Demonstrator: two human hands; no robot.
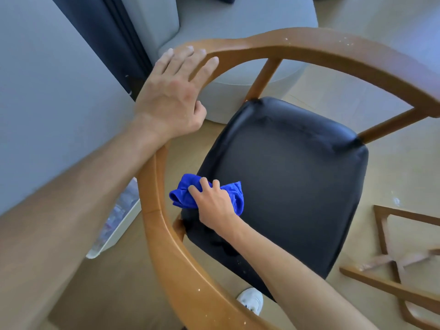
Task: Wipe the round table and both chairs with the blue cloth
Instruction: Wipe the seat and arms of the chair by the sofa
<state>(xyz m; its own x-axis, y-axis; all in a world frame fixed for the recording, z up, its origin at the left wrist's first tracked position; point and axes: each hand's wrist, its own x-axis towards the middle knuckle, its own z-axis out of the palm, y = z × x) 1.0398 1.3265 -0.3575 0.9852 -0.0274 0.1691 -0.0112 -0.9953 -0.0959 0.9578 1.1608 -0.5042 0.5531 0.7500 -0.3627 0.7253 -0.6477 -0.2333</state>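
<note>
Sofa [238, 25] beyond chair [309, 51] — white bin [119, 232] left, wooden frame [390, 282] right

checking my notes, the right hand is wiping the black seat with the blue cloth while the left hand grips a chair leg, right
Not quite. The head view shows the left hand resting on the chair's curved wooden backrest rail, not a leg. The rest holds: the right hand presses the blue cloth on the black seat.

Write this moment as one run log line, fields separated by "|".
wiping chair seat | right hand grips blue cloth on seat | left hand rests on armrest rail
</note>
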